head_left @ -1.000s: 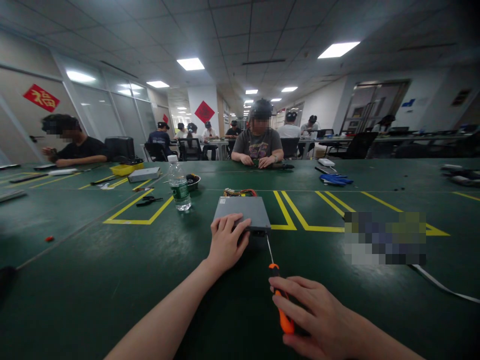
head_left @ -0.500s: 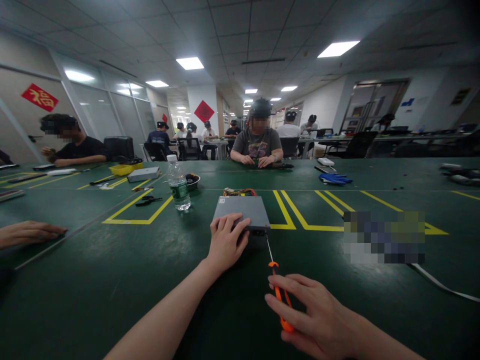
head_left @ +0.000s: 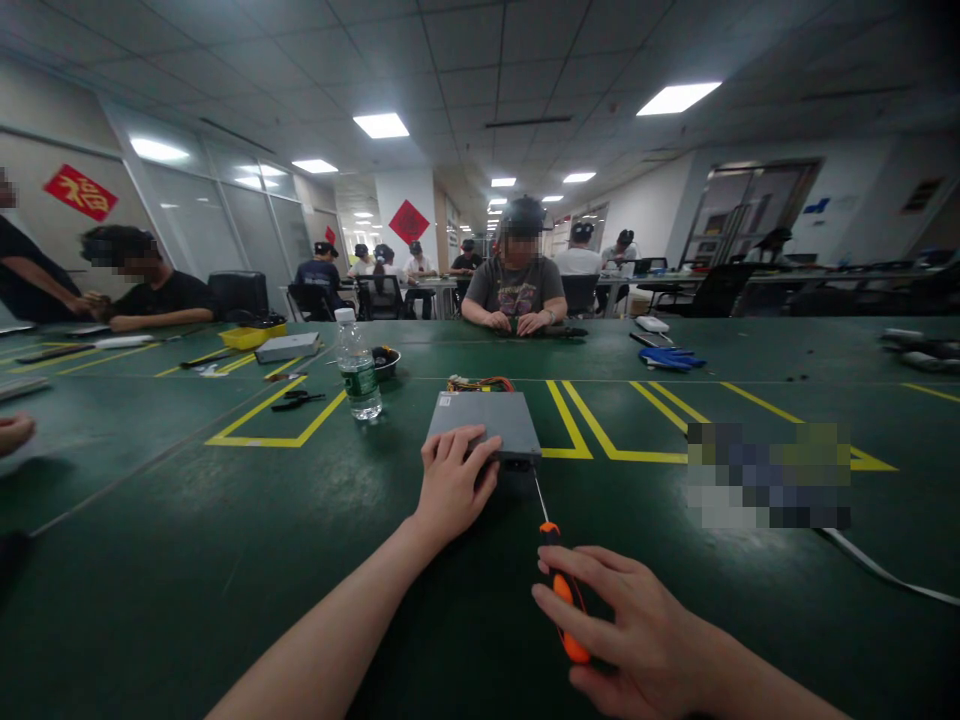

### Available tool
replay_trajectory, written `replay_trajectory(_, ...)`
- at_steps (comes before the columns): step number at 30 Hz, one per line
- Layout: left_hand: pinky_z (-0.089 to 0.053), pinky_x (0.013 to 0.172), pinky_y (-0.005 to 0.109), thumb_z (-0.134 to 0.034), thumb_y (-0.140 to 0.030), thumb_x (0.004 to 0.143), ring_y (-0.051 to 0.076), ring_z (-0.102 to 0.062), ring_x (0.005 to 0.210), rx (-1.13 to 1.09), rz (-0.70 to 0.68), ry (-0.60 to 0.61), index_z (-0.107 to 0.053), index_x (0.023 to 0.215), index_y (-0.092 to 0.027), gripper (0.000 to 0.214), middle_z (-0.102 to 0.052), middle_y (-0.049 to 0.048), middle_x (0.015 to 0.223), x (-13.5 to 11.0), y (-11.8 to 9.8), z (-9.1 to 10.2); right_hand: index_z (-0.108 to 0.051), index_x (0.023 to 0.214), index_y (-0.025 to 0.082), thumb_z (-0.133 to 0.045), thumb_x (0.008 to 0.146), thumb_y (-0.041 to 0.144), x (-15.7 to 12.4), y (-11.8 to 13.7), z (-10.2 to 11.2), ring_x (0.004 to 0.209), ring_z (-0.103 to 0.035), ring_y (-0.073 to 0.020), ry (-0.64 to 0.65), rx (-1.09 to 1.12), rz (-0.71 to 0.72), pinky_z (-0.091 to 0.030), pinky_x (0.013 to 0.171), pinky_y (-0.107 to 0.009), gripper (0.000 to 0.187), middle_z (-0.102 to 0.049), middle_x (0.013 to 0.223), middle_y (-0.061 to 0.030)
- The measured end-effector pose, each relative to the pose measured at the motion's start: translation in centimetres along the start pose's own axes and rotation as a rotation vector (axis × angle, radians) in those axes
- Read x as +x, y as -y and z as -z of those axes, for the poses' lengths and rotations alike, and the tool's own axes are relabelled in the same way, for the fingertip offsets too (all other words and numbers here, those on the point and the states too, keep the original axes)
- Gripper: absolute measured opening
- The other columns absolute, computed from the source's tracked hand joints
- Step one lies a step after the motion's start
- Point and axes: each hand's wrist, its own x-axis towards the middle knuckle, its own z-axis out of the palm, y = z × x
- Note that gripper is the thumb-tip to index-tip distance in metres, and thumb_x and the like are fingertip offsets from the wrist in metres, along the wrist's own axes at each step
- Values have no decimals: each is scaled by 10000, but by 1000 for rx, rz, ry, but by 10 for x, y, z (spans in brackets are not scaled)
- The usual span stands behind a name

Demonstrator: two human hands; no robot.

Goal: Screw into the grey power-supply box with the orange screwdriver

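A grey metal computer power supply [head_left: 487, 415] lies flat on the green table, its bundle of coloured wires [head_left: 480, 384] at the far side. My left hand [head_left: 457, 480] grips its near left part, fingers spread over the top. In my right hand [head_left: 622, 620] is a screwdriver [head_left: 564, 600] with an orange and black handle, held between thumb and fingers. Its thin shaft points up to the near right corner of the power supply, where the tip meets the casing. Whether the tip sits in a screw is too small to tell.
A water bottle [head_left: 358, 370] stands left of the power supply, beside a metal bowl [head_left: 386, 362]. Black clips [head_left: 296, 400] lie within yellow tape. Blue gloves [head_left: 670, 358] lie farther right. Another person's hand [head_left: 16, 433] shows at the left edge; a co-worker [head_left: 516, 285] sits opposite.
The screwdriver handle has turned slightly in my right hand. My left hand stays put. The other person's hand at left has drawn back toward the edge, and a standing person appears at far left.
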Motion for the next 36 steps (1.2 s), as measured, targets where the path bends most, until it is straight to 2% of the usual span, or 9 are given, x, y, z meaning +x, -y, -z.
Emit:
replay_trajectory(2,-284,920,395,-490,-300,867,210,-470,1110,2,1,3,-560,1121,-290,264,-562,32,1186,0,0,0,-521,1114,130,-287,939,311,2,0,3,910,-647,-227,8,6,9,-539,691,-345,344,-648,1000,-188)
replay_trajectory(6,-285,920,396,-500,-299,861,213,-474,1106,8,-1,-3,-565,1116,-287,264,-564,34,1181,0,0,0,-513,1032,126,-371,937,317,0,3,0,841,-661,-204,-57,3,-27,-538,685,-321,256,-663,990,-189)
replay_trajectory(11,-281,926,396,-489,-302,868,212,-468,1116,-8,7,1,-562,1117,-288,260,-561,33,1186,0,-1,0,-492,1041,120,-418,924,357,-3,3,-4,813,-666,-186,-104,19,-60,-534,714,-300,274,-675,978,-170)
replay_trajectory(19,-268,932,403,-488,-301,869,210,-459,1123,-9,6,7,-551,1128,-287,267,-555,36,1198,-1,1,-1,-519,1117,103,-381,935,331,4,4,-5,926,-634,-218,15,48,34,-531,754,-327,322,-646,1034,-183)
replay_trajectory(30,-274,928,400,-493,-294,865,213,-462,1120,-7,8,-1,-562,1115,-285,259,-559,36,1188,0,-2,1,-534,1096,108,-371,942,342,8,4,-12,939,-623,-217,11,65,-7,-527,761,-321,324,-639,1034,-179)
replay_trajectory(36,-277,930,401,-498,-293,861,214,-468,1111,-5,12,-8,-569,1108,-283,257,-563,37,1180,0,-2,1,-506,1128,115,-385,931,368,8,6,-11,958,-615,-226,66,83,-54,-518,785,-335,342,-609,1098,-186)
